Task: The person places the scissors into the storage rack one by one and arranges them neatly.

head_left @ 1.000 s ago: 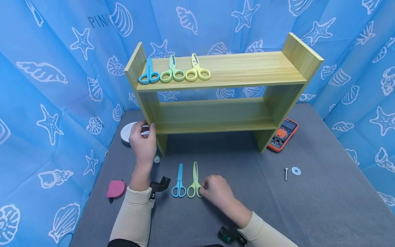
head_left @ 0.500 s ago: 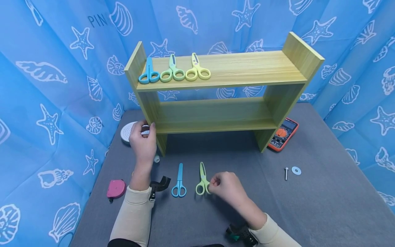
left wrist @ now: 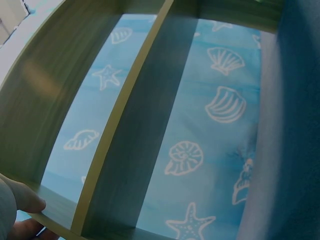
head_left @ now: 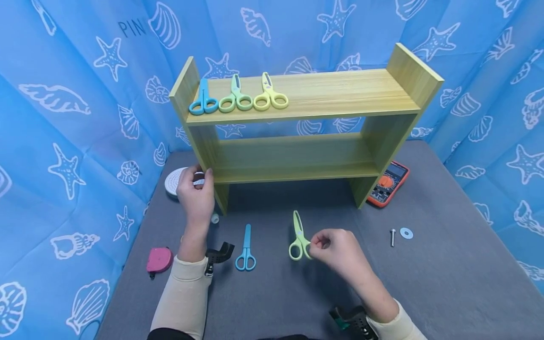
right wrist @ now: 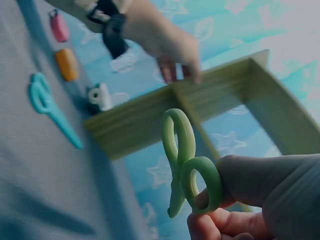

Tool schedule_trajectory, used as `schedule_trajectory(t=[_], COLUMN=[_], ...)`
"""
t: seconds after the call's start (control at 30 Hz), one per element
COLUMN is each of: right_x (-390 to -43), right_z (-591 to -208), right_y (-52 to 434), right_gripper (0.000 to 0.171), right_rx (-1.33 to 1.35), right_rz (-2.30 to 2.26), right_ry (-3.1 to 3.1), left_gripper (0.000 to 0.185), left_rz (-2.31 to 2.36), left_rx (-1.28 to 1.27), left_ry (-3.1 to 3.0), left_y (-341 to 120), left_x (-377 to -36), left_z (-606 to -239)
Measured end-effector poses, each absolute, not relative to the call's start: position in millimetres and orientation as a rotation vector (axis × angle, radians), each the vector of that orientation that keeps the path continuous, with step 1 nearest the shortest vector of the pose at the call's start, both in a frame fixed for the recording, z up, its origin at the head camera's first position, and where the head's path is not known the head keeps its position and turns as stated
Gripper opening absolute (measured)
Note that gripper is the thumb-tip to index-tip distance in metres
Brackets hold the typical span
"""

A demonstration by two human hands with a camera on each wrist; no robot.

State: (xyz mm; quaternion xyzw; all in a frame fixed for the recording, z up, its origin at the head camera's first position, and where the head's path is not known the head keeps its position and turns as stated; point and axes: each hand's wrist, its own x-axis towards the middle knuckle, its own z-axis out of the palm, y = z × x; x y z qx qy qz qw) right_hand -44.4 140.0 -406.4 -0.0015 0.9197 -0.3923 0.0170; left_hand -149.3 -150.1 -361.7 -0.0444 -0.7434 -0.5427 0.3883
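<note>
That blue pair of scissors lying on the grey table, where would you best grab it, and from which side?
Probably by the handle rings. The blue scissors lie flat on the grey table, blades closed and pointing at the wooden shelf, rings toward the person. A grip from above on the near side, pinching a ring, suits best; the right hand pinches the green scissors that way.
</note>
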Motion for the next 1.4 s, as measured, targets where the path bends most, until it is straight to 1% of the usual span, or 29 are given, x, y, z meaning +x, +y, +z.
schedule_trajectory(t=[0.33,0.83,0.97,1.23,1.4], right_x=[-41,-46,-49,-57,-70], right_z=[-362,-297,-276,-235,-212], right_y=[160,183,184,181,177], right_gripper=[0.005,0.006,0.003,0.009,0.011], right_rx=[0.024,-0.07,-0.092,-0.107,-0.079], right_rz=[-1.264,-1.495,-1.596,-1.724,-1.798], right_ry=[3.0,3.145,3.131,3.11,3.073], left_gripper=[0.015,0.016,0.016,0.014,0.014], left_rz=[-1.371,-1.376,-1.379,-1.38,-1.38], left_rx=[-0.099,-0.104,-0.108,-0.125,-0.13], left_ry=[-1.888,-1.884,-1.884,-1.878,-1.873], left_y=[-151,-152,-152,-151,-151], left_x=[-148,-150,-150,-150,-151], left_z=[-360,-361,-360,-362,-364])
